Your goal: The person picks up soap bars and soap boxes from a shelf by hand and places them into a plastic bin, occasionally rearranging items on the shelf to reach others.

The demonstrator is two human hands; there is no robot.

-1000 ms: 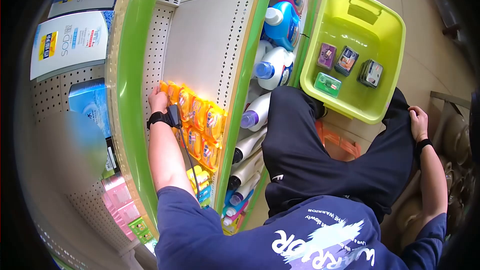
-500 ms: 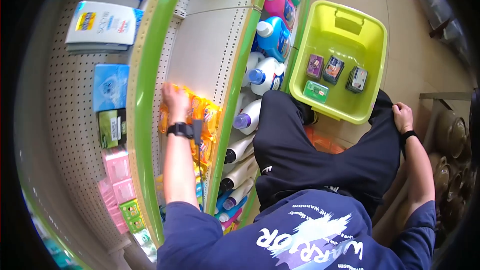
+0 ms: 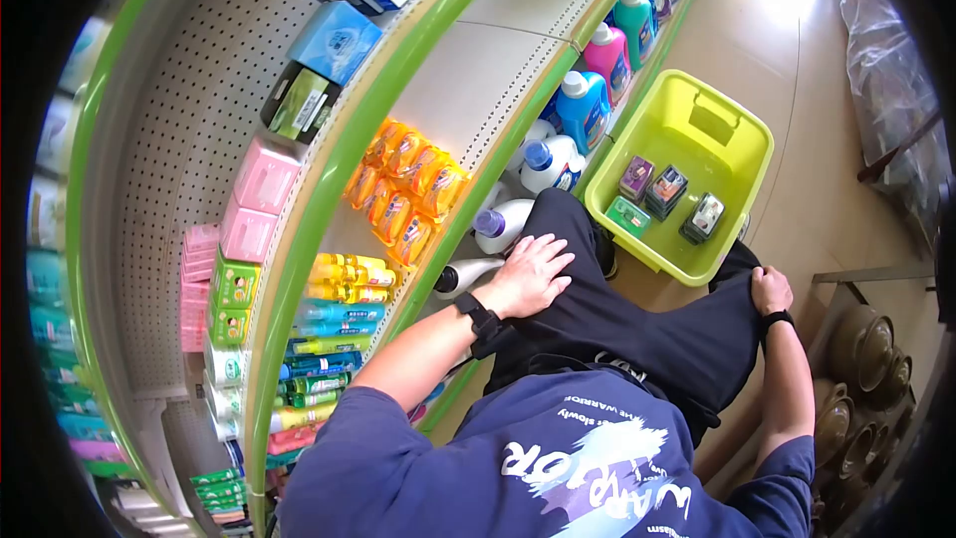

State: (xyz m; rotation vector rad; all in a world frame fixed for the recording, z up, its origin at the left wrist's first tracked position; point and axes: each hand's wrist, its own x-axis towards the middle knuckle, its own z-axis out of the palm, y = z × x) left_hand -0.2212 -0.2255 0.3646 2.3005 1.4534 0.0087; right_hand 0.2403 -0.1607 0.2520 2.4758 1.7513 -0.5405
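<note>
My left hand (image 3: 535, 277) lies flat on my left thigh, fingers spread and holding nothing. On my right knee rests my right hand (image 3: 771, 291), its fingers curled in; nothing shows in it. Between my legs and the shelving stands a yellow-green plastic tub (image 3: 759, 154) with several small packs inside, among them a purple box (image 3: 636, 178) and a green pack (image 3: 628, 216). Orange packets (image 3: 406, 189) lie in rows on the shelf to my left, apart from my left hand. Below them are yellow bottles or tubes (image 3: 349, 277).
Large detergent bottles, such as a blue one (image 3: 584, 112) and a pink one (image 3: 607, 60), line the bottom shelf beside the tub. Green-edged shelves (image 3: 329, 189) rise on my left, with pink boxes (image 3: 261, 177). Brown lidded pots (image 3: 858, 347) stand on a rack at right.
My left hand has left the orange packets on the shelf and moved right onto my thigh, empty. My right hand stays on my knee. The view has shifted, showing more of the shelves.
</note>
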